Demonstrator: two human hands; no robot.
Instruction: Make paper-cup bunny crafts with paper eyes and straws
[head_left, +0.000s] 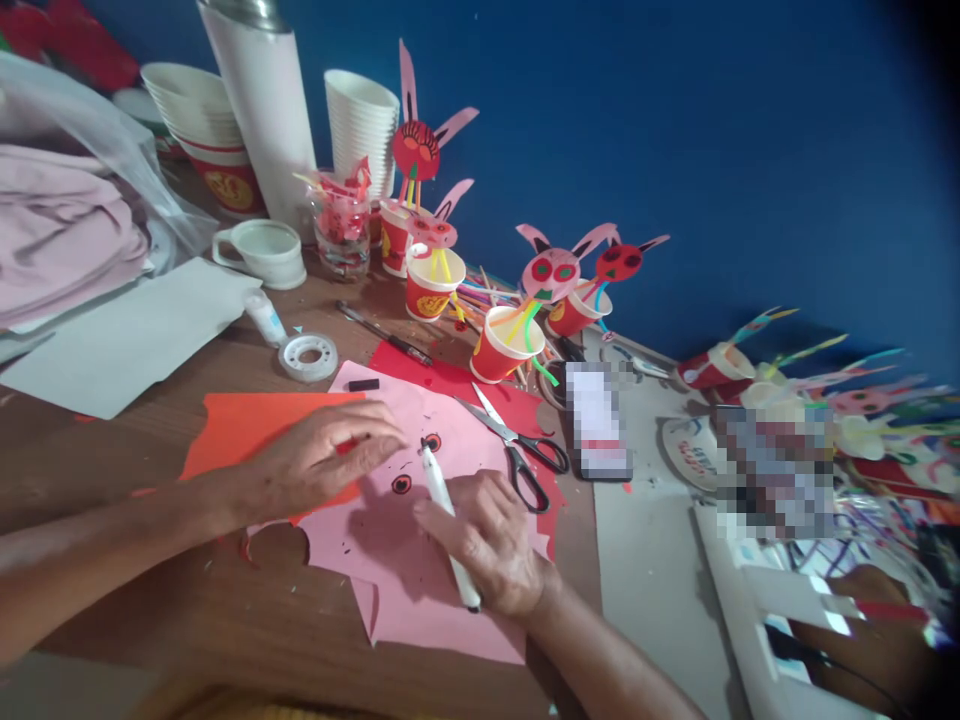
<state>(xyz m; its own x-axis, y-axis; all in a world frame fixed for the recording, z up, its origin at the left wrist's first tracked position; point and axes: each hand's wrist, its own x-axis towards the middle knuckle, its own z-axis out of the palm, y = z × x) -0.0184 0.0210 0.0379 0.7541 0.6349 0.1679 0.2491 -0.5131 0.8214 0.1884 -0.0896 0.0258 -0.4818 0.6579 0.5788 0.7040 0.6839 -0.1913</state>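
At a brown wood-grain table [225,620] below a blue wall [675,120], your right hand [487,540] pinches a white marker [442,488], its tip by the upper red-and-black eye [433,441] on pink paper [390,550], your left hand [322,450] unclenched alongside, fingers extended and close together.

Paper sheets [375,545] overlap on table [135,580], two discs [401,485] on top. Marker [441,485] in right hand [487,545], tip at far disc; left hand [315,455] over sheets, left of discs. Scissors [517,437] on sheets, right of discs; phone [598,425] right of those. Tape roll [288,358] behind-left, mug [270,255] behind it, flask [266,120] behind mug.
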